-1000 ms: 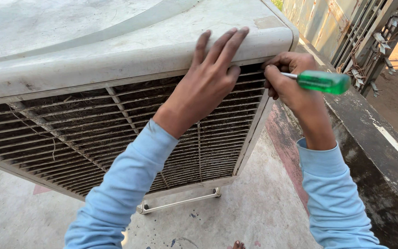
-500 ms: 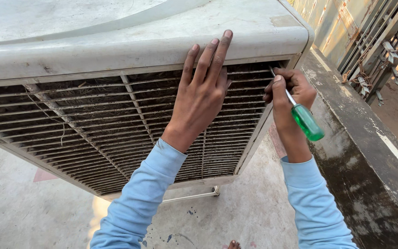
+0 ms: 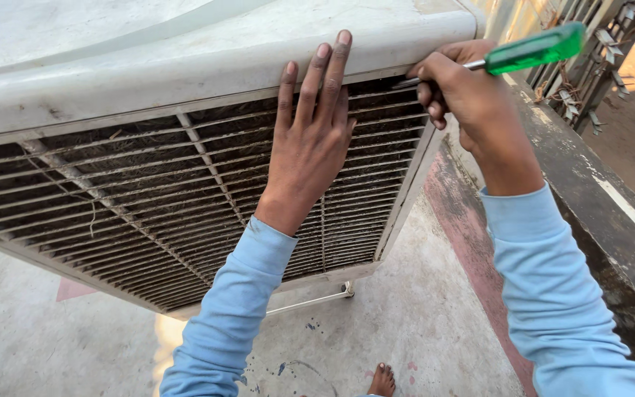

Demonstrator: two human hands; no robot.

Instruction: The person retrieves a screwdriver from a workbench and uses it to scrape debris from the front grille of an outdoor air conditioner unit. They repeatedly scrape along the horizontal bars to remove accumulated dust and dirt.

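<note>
Bracing the dusty white slatted grille panel on the big off-white plastic air cooler.

Your left hand lies spread, fingers flat on the slats, tips at the top rim. Your right hand is curled tight around the green-handled screwdriver, tip at the panel's upper right corner. Panel stands upright on the cooler's side. Looks light, thin, likely brittle; slats would flex. Hold it by the stiffer frame edge, not the slats.
</note>
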